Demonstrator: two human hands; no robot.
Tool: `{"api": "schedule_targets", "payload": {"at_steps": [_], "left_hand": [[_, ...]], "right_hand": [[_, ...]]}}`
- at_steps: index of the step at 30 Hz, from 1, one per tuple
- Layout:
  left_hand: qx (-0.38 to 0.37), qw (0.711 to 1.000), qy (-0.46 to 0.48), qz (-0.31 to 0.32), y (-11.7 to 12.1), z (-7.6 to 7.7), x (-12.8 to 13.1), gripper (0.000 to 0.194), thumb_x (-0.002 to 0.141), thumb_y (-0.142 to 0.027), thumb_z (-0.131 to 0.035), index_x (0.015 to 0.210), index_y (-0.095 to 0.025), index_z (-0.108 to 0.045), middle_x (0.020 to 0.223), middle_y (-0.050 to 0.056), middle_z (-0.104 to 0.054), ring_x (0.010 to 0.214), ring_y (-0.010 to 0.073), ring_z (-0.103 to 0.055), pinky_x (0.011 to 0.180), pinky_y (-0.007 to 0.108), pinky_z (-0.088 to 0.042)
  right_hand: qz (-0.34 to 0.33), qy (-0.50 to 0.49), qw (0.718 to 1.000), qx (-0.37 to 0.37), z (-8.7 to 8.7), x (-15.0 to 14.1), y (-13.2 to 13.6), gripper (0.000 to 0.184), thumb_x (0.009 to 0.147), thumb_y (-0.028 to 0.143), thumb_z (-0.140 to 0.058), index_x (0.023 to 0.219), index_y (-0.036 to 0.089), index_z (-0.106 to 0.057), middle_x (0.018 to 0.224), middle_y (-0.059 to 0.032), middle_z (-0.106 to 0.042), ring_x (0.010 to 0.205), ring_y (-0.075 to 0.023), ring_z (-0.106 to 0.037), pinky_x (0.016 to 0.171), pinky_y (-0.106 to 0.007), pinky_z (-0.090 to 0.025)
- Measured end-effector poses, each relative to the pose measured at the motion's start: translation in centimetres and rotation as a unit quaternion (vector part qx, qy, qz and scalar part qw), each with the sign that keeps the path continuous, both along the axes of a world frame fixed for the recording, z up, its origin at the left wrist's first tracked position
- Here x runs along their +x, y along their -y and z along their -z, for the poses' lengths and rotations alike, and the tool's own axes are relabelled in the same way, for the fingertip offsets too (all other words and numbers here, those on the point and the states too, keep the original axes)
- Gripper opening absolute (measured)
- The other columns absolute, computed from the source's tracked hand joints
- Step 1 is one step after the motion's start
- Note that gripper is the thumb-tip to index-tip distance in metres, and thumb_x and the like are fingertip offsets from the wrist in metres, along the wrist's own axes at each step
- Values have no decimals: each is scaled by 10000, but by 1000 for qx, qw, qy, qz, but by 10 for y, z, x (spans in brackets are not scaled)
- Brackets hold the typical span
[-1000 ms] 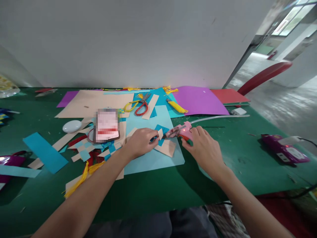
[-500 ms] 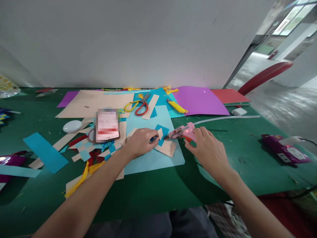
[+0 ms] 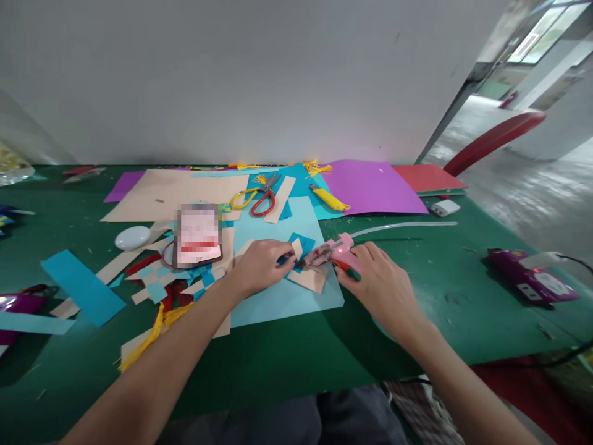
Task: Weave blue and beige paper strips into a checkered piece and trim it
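Head view, centre: the right hand is wrapped around a pink plastic glue gun, its long axis slanting slightly, nozzle pointing lower left toward the left hand, whose fingertips pinch a small beige paper piece above a smooth pale-blue sheet. Rearward, a slender translucent glue stick juts right. Beyond lie loop-handled metal scissors, upper centre.

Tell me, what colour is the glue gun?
The glue gun is mostly pink; it shows best in the head view, by the right hand.
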State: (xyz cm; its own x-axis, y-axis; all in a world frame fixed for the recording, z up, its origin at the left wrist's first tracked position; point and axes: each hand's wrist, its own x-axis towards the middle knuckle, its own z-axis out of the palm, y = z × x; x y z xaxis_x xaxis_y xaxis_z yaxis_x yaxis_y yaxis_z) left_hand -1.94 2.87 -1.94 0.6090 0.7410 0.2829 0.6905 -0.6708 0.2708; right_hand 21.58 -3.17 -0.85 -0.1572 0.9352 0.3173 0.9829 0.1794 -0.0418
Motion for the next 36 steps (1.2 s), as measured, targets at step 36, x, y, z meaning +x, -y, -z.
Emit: {"api": "schedule_targets", "payload": {"at_steps": [36], "left_hand": [[61, 988, -113, 82, 4, 1, -1, 286, 964, -291, -428, 1088, -221, -676, 1156, 54, -668, 1051, 226, -591, 759, 321, -506]], "right_hand": [[176, -20, 983, -43, 24, 71, -15, 314, 866, 487, -476, 929, 187, -544, 980, -80, -629, 833, -245, -596, 575, -311, -328]]}}
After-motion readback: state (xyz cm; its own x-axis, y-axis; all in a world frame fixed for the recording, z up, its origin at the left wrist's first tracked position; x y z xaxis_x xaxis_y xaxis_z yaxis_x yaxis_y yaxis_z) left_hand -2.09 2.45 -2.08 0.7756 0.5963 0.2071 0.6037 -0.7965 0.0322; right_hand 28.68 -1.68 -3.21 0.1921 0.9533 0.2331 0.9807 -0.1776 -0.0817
